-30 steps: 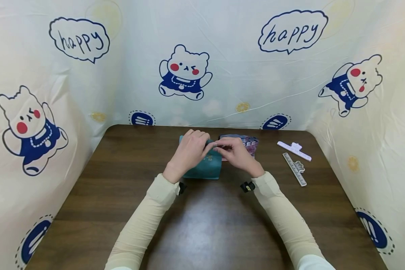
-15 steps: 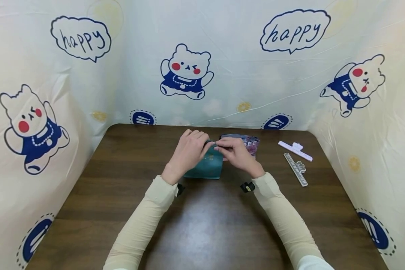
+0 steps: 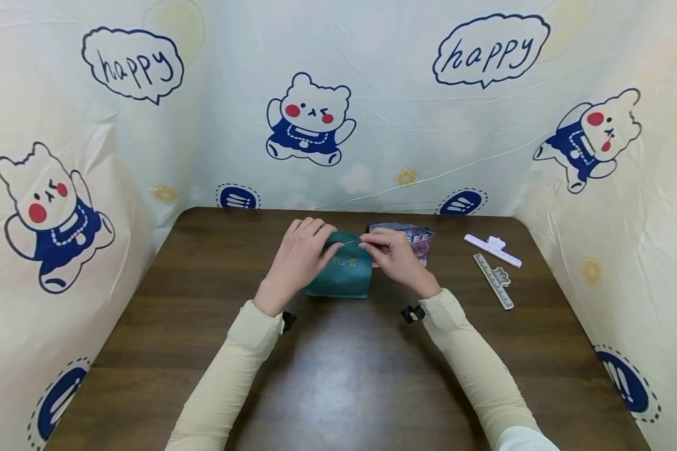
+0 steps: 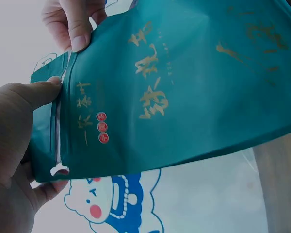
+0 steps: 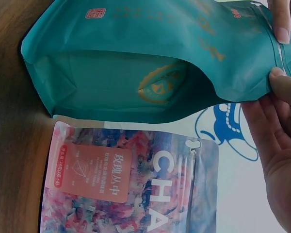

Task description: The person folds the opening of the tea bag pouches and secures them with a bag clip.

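A teal tea pouch (image 3: 344, 275) with gold lettering stands on the table, its top strip between both hands. My left hand (image 3: 301, 250) grips the strip near its left end, thumb on the front and fingers behind. Its thumb (image 4: 43, 92) presses along the pale zip line in the left wrist view. My right hand (image 3: 393, 254) pinches the strip near its right corner, thumb and fingers on opposite faces. In the right wrist view the pouch's gusseted side (image 5: 116, 82) bulges toward the camera, and the left hand's thumb shows at the upper right.
A pink and purple patterned pouch (image 3: 420, 241) stands just behind the right hand. Two ruler-shaped clips lie to the right, one lilac (image 3: 492, 250) and one clear-grey (image 3: 493, 282). A printed cloth (image 3: 372, 125) hangs round the brown table (image 3: 214, 275).
My left hand has slid left along the pouch's top edge, uncovering more of its front and lettering. My right hand keeps its pinch in nearly the same place.
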Demonstrator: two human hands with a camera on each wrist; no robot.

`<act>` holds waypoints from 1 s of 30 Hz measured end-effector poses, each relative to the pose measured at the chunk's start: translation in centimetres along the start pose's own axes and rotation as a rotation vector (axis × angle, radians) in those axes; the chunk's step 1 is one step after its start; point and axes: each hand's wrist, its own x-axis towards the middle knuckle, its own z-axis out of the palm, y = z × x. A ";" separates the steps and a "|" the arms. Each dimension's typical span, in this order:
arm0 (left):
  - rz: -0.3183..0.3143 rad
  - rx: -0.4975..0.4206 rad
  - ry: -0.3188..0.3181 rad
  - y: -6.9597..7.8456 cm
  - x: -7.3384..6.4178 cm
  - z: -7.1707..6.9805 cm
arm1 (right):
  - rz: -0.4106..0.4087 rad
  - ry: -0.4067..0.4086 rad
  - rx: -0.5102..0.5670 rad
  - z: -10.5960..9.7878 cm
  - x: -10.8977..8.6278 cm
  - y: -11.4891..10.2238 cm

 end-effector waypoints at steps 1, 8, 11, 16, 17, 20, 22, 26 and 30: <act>-0.003 -0.011 0.001 0.0 -0.1 0.0 | -0.004 0.004 -0.003 0.0 0.0 0.0; -0.038 -0.074 0.016 0.1 -0.3 0.2 | -0.064 0.034 -0.023 0.2 -0.1 0.2; -0.051 -0.071 0.026 0.2 -0.4 0.3 | -0.108 0.045 -0.063 0.3 -0.4 0.2; -0.061 -0.054 0.041 0.5 -0.3 0.3 | -0.193 0.064 -0.144 0.5 -0.6 0.0; -0.063 -0.050 0.042 0.5 -0.3 0.3 | -0.212 0.068 -0.159 0.6 -0.7 -0.1; -0.077 -0.045 0.043 0.6 -0.3 0.3 | -0.273 0.081 -0.209 0.6 -0.8 -0.2; -0.085 -0.044 0.040 0.6 -0.3 0.4 | -0.313 0.091 -0.250 0.7 -0.9 -0.4; -0.089 -0.043 0.041 0.5 -0.2 0.5 | -0.364 0.117 -0.334 1.0 -1.2 -0.8; -0.074 -0.037 0.047 0.5 -0.1 0.8 | -0.366 0.143 -0.414 1.4 -1.4 -1.2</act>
